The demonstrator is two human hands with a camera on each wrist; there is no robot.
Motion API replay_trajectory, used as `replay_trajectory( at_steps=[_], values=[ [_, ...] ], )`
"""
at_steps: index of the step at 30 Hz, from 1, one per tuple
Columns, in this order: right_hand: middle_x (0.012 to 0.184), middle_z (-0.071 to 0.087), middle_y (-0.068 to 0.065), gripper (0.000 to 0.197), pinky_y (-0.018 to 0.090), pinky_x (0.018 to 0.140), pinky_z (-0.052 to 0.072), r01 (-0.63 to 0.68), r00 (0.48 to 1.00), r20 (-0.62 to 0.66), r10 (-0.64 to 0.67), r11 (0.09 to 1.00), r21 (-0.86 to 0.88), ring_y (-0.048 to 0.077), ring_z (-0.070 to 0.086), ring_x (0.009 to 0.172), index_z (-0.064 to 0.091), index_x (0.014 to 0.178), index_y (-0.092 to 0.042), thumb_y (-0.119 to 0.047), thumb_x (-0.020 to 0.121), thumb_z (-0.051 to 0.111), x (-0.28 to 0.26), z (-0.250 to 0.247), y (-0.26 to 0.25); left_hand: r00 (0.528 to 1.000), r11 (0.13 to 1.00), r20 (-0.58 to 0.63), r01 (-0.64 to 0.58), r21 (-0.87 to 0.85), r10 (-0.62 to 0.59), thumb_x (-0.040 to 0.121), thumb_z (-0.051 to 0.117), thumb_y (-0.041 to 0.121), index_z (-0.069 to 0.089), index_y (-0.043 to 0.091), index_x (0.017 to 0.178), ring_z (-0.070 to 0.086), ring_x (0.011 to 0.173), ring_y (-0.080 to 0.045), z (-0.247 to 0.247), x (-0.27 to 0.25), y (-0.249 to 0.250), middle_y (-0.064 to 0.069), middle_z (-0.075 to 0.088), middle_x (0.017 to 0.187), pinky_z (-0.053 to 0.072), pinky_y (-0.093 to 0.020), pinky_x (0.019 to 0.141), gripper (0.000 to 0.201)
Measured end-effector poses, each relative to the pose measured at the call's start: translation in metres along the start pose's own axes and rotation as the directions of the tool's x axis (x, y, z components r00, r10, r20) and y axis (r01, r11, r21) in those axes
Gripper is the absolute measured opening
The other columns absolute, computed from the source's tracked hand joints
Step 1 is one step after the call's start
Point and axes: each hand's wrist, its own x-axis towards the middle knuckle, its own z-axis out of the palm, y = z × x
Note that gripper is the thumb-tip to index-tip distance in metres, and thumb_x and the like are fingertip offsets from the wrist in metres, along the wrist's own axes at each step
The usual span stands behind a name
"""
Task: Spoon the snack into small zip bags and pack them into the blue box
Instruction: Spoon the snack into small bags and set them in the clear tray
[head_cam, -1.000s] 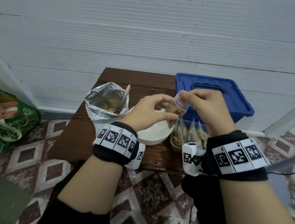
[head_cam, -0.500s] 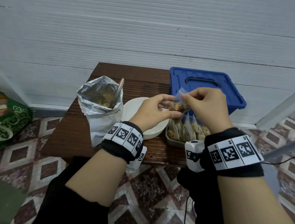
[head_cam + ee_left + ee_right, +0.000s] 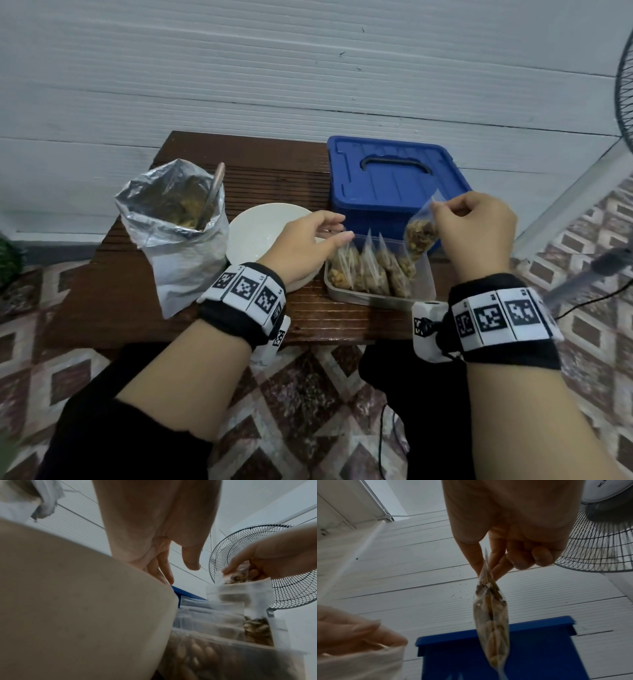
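Note:
My right hand (image 3: 472, 226) pinches the top edge of a small filled zip bag (image 3: 420, 233) (image 3: 491, 622), which hangs over the right end of a clear tray (image 3: 424, 287) that holds several filled bags (image 3: 370, 270). Thumb and forefinger (image 3: 477, 559) pinch the seal in the right wrist view. My left hand (image 3: 308, 240) (image 3: 171, 555) hovers with relaxed fingers over the white bowl (image 3: 253, 233), holding nothing. The blue box (image 3: 394, 181) stands with its lid on behind the tray. A foil snack bag (image 3: 178, 233) with a spoon (image 3: 212, 192) in it stands at the left.
Everything sits on a small dark wooden table (image 3: 260, 178) against a white panelled wall. A standing fan (image 3: 623, 78) (image 3: 267, 566) is at the right. Patterned floor tiles lie around the table, and a cable (image 3: 387, 428) runs between my knees.
Both hands held the zip bag together before. Now the left hand has let go and moved left, while the right hand has carried the bag to the right, above the tray's right end.

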Motion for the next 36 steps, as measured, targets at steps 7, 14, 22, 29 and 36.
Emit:
replay_trajectory(
  at_steps=[7,14,22,29,36],
  values=[
    [0.063,0.055,0.005,0.021,0.029,0.065,0.037,-0.096,0.977,0.166,0.133,0.972,-0.216,0.025,0.054,0.072,0.068,0.073,0.0,-0.014,0.084,0.058,-0.002,0.001,0.018,1.0,0.999,0.008,0.014,0.04,-0.015,0.093,0.061,0.035,0.057,0.022,0.128,0.055,0.099,0.003,-0.002,0.0,0.001,0.012,0.061,0.113,0.04,-0.005,0.08,0.038],
    [0.065,0.059,0.011,0.022,0.028,0.055,0.037,-0.142,0.895,0.367,0.254,0.941,-0.307,0.022,0.054,0.065,0.065,0.072,0.001,-0.018,0.083,0.064,-0.008,0.022,0.03,0.999,0.998,0.019,0.026,0.065,-0.028,0.094,0.059,0.034,0.057,0.022,0.127,0.054,0.097,0.004,-0.001,-0.003,0.003,0.013,0.061,0.112,0.039,-0.002,0.077,0.036],
    [0.062,0.052,0.007,0.036,0.028,0.049,0.033,-0.174,0.906,0.327,0.269,0.941,-0.29,0.022,0.05,0.061,0.061,0.071,-0.001,-0.033,0.086,0.062,-0.008,0.022,0.028,0.998,0.996,-0.012,0.063,0.061,-0.063,0.093,0.06,0.036,0.058,0.023,0.126,0.056,0.101,0.001,-0.009,-0.003,0.003,0.012,0.063,0.114,0.037,-0.005,0.081,0.035],
    [0.08,0.065,0.003,0.029,0.028,0.073,0.041,-0.118,0.979,0.169,0.111,0.992,0.036,0.018,0.058,0.081,0.062,0.078,-0.011,-0.037,0.09,0.06,-0.005,0.014,0.012,0.979,0.976,-0.136,0.173,0.131,-0.155,0.094,0.061,0.027,0.058,0.017,0.128,0.057,0.109,-0.008,-0.028,0.002,-0.009,0.005,0.063,0.122,0.04,-0.022,0.095,0.035],
    [0.075,0.068,0.001,0.026,0.021,0.066,0.041,-0.093,0.969,0.248,0.022,0.956,0.277,0.009,0.058,0.072,0.061,0.074,-0.016,-0.037,0.09,0.06,-0.012,0.029,-0.009,0.932,0.781,-0.02,0.316,0.54,-0.363,0.095,0.058,0.036,0.03,0.017,0.15,0.035,0.139,-0.025,-0.035,0.001,-0.024,-0.006,0.038,0.152,0.029,-0.039,0.114,0.064]
  ],
)
